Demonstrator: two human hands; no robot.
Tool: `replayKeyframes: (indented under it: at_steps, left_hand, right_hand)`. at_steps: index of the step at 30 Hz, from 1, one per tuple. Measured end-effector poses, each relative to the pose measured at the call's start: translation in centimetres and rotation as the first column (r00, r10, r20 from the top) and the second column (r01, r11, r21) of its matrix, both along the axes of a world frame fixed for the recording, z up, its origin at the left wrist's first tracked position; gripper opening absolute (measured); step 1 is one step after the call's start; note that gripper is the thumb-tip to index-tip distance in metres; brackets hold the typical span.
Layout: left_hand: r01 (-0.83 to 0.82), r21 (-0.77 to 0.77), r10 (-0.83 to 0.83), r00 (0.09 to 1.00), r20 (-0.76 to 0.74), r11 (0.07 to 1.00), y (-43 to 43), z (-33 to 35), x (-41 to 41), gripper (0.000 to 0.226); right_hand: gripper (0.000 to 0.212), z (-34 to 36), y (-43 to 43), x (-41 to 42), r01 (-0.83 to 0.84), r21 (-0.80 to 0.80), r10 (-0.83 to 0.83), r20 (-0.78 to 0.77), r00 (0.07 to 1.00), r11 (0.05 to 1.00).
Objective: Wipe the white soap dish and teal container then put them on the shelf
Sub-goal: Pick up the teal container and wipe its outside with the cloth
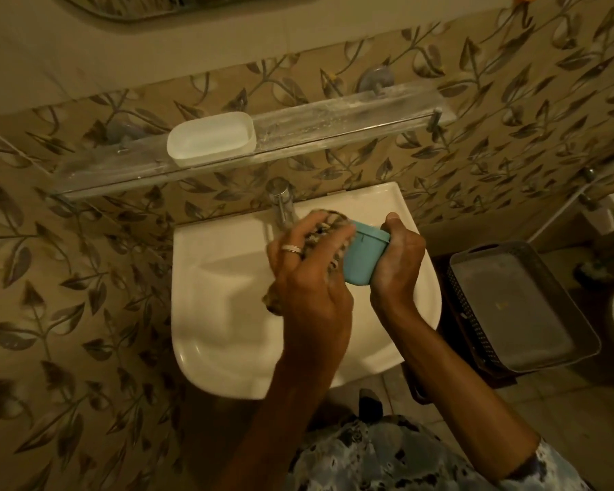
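The white soap dish stands on the clear glass shelf fixed to the wall, left of the shelf's middle. Over the white washbasin, my right hand grips the teal container from its right side. My left hand, with a ring on one finger, presses a patterned brown cloth against the container's left side. The cloth is bunched under my fingers and partly hidden by them.
A chrome tap rises at the back of the basin, just behind my hands. A grey perforated basket sits to the right of the basin. Leaf-patterned tiles cover the wall. A mirror edge shows at the top left.
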State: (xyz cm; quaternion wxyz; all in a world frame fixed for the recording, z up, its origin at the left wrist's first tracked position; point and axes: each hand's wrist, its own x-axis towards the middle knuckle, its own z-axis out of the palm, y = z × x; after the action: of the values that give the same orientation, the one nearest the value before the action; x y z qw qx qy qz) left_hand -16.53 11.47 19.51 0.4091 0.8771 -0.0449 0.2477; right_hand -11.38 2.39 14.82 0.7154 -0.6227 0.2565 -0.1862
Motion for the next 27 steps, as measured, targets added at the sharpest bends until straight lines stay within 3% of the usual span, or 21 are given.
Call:
replayKeyframes:
  at_steps: [5,9,14,18,20,23,27]
  left_hand:
    - [0.154,0.13,-0.155,0.988,0.0,0.98,-1.5,-0.1,-1.1,0.034]
    - [0.08,0.054,-0.077,0.996,-0.045,0.995,0.7,0.3,1.1,0.035]
    - [-0.044,-0.103,0.03,0.99,-0.139,0.994,0.7,-0.3,1.7,0.022]
    - [0.151,0.071,-0.147,0.987,-0.066,0.986,-1.1,-0.9,-1.0,0.034]
    - [0.172,0.122,-0.171,0.985,-0.019,0.977,-0.8,-1.3,-0.8,0.035]
    - [0.092,0.057,-0.092,0.996,-0.007,0.994,0.1,-1.5,0.4,0.033]
    - [-0.018,-0.148,-0.002,0.991,-0.134,0.989,1.8,-1.9,2.3,0.028]
  right_hand:
    - [0.047,-0.6,-0.2,-0.6,-0.021,-0.035,0.021,0.011,1.0,0.999]
    - [0.045,-0.9,0.1,-0.3,-0.006,0.049,0.008,-0.025,1.0,0.999]
    - [0.045,-1.1,0.4,-0.1,-0.001,-0.025,-0.001,-0.047,0.999,1.0]
    - [0.038,-1.7,0.4,-0.9,-0.099,-0.084,0.097,-0.033,0.995,0.992]
    - [0.041,-1.7,0.5,-0.9,-0.104,-0.063,0.101,-0.036,0.994,0.993]
    - [0.042,-1.7,0.5,-0.3,-0.046,0.04,0.047,-0.041,0.998,0.998]
    - [0.039,-2.2,-0.2,-0.4,-0.016,0.225,0.034,-0.079,0.996,0.974]
